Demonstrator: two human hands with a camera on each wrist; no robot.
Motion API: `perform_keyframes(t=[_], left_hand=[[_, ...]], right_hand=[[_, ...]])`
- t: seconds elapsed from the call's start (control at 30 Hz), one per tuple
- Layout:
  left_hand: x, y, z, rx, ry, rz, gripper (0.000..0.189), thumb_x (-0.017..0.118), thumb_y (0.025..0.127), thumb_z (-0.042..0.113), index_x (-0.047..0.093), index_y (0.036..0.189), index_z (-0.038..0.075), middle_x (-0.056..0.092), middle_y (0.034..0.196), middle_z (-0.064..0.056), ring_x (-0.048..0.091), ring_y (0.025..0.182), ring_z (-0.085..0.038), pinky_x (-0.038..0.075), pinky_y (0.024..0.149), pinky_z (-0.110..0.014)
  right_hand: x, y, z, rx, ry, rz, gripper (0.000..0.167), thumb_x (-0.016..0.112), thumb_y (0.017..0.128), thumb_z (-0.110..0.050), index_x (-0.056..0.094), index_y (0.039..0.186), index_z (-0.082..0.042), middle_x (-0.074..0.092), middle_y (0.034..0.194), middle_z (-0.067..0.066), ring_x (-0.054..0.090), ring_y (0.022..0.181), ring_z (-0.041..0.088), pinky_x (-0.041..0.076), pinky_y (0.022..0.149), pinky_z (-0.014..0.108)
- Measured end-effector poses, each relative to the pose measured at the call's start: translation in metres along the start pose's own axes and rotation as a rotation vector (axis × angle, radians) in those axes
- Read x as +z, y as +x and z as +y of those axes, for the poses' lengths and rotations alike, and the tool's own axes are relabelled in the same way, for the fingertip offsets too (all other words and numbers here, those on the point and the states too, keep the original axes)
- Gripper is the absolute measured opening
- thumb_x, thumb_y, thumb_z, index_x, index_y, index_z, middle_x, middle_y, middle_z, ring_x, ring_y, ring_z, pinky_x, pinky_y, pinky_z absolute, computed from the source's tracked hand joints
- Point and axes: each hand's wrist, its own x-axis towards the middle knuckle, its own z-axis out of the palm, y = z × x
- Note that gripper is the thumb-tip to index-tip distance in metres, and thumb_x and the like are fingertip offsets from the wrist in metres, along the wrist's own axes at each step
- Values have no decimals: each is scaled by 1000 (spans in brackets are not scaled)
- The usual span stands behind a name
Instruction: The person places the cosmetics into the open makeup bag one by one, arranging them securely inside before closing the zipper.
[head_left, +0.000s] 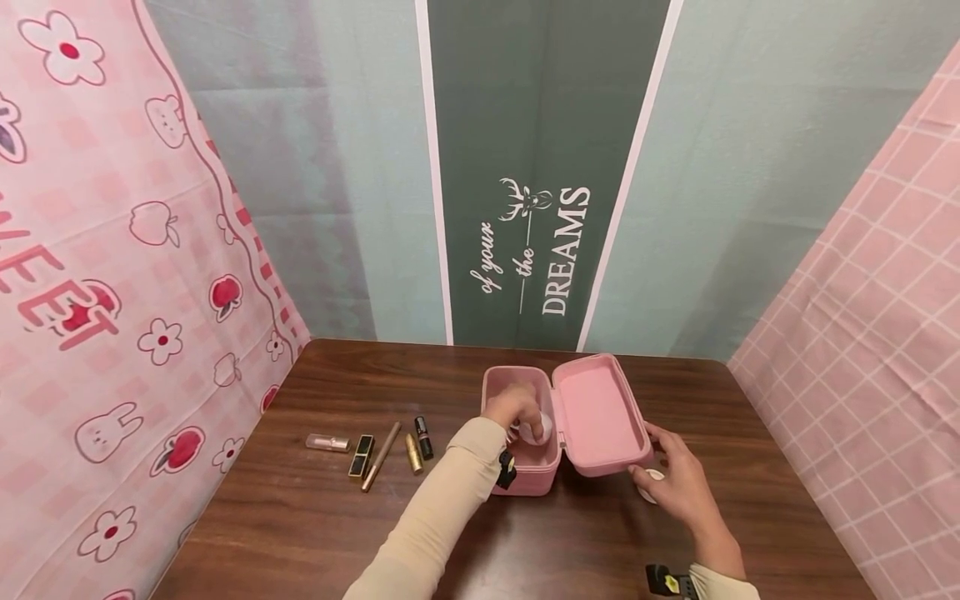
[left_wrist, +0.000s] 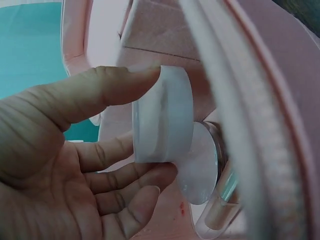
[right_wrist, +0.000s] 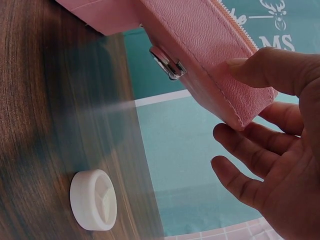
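left hand (left_wrist: 65,165): inside the open pink case, thumb and curled fingers pinching a white round jar (left_wrist: 162,117) by its sides; the jar sits just above the case floor, beside a clear-lidded item (left_wrist: 220,200).
right hand (right_wrist: 280,145): fingers loosely spread, thumb resting on the corner of the case lid (right_wrist: 210,55), gripping nothing.
pink case (head_left: 525,475): on the wooden table (head_left: 315,517), lid swung open toward the right hand, metal clasp visible on the lid edge.
white round cap (right_wrist: 94,200): flat on the table, just beside the right hand, apart from the fingers.
row of 5 cosmetics (head_left: 375,450): on the table, left of the case, near the left forearm.
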Motion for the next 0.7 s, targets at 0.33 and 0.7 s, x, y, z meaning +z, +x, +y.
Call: perform_keyframes(t=[0.33, 0.7], left_hand=[[3, 3, -3, -28, -19, 17, 34, 86, 57, 14, 59, 76, 5, 54, 73, -7, 53, 64, -24, 47, 50, -32], [4, -2, -6, 32, -13, 35, 27, 83, 61, 13, 60, 72, 6, 53, 69, -5, 56, 64, -23, 46, 47, -31]], right_hand=[[0, 0, -1, -3, 1, -1, 67, 77, 70, 0, 45, 128, 6, 49, 118, 25, 52, 101, 41, 45, 78, 56], [0, -1, -2, 14, -14, -17, 67, 77, 71, -1, 44, 129, 7, 49, 118, 25, 52, 101, 41, 45, 79, 56]])
